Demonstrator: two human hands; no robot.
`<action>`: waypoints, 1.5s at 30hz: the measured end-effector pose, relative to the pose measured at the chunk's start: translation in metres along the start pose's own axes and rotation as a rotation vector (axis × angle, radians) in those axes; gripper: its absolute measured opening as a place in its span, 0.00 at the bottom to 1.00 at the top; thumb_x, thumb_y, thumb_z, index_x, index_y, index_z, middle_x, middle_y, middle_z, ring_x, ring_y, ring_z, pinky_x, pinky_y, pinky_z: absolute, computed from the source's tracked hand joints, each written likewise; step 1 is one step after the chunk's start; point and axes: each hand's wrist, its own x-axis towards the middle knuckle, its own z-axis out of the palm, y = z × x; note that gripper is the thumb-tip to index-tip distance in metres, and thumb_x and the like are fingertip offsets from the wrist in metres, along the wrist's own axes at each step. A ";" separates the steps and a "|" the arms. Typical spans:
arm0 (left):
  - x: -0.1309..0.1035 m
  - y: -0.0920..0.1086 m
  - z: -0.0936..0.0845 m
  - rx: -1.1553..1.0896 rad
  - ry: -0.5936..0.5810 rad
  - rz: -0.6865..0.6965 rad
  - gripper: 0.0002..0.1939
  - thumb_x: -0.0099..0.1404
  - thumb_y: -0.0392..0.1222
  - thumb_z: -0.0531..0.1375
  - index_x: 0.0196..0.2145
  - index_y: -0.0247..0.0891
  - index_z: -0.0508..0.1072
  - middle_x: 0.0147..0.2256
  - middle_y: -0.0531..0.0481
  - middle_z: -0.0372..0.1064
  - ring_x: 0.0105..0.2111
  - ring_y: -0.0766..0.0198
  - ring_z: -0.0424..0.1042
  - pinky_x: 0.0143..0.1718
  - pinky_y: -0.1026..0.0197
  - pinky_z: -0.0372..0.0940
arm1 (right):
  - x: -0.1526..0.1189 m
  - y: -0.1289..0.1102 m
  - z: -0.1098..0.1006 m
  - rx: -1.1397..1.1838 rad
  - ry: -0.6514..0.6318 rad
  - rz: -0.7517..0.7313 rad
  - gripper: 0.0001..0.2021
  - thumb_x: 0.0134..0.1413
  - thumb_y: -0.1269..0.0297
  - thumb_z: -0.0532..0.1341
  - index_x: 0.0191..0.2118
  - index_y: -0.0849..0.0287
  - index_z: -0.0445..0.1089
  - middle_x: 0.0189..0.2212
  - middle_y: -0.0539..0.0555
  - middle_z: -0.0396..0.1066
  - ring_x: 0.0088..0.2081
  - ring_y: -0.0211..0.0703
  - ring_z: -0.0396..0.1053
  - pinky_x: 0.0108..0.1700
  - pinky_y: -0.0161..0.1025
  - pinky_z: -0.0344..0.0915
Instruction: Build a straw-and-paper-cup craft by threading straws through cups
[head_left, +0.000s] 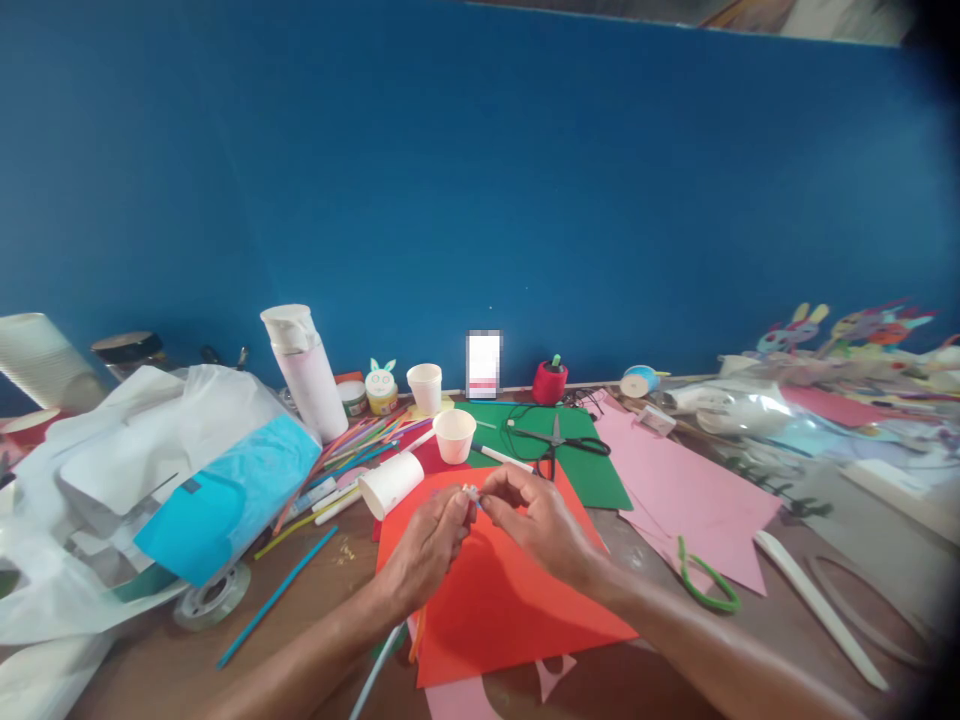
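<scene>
A blue wall (480, 180) rises behind a cluttered brown tabletop (300, 665). The left hand (427, 540) pinches a small pale piece (471, 493), whitish with a touch of blue, between thumb and forefinger, held above the far part of an orange-red sheet (510, 600). The right hand (536, 515) meets it from the other side, thumb and forefinger drawn close together at its edge; whether they grip it or only touch it, I cannot tell. Just beyond the fingers, one paper cup (454, 438) stands upright, and a second cup (391, 485) lies on its side near the left hand. Black-handled scissors (585, 444) rest on a green sheet (600, 490) past the right hand. Farther right, a bent green pipe cleaner (709, 598) lies partly on pink paper (690, 490). Well left, a blue stick (277, 597) lies beside a tape roll (212, 597), near a plastic bag (82, 520).
</scene>
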 end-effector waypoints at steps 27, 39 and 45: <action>-0.008 0.015 -0.008 -0.016 -0.264 -0.042 0.22 0.62 0.55 0.43 0.30 0.34 0.64 0.19 0.59 0.42 0.17 0.75 0.41 0.15 0.70 0.39 | 0.006 -0.002 -0.010 0.158 -0.217 -0.026 0.11 0.53 0.56 0.54 0.33 0.60 0.62 0.24 0.49 0.64 0.26 0.33 0.61 0.28 0.32 0.58; -0.011 0.019 -0.011 -0.145 -0.478 -0.139 0.23 0.60 0.57 0.45 0.28 0.33 0.63 0.19 0.60 0.43 0.15 0.77 0.40 0.15 0.69 0.37 | 0.006 0.001 -0.014 0.089 -0.254 -0.098 0.08 0.53 0.61 0.56 0.35 0.59 0.67 0.31 0.52 0.67 0.32 0.36 0.64 0.35 0.34 0.62; -0.011 0.021 -0.015 -0.165 -0.587 -0.165 0.23 0.60 0.57 0.47 0.27 0.32 0.64 0.17 0.60 0.43 0.15 0.76 0.42 0.15 0.69 0.38 | 0.007 -0.003 -0.020 0.038 -0.344 -0.177 0.08 0.52 0.62 0.57 0.35 0.57 0.71 0.29 0.51 0.68 0.32 0.37 0.65 0.35 0.35 0.62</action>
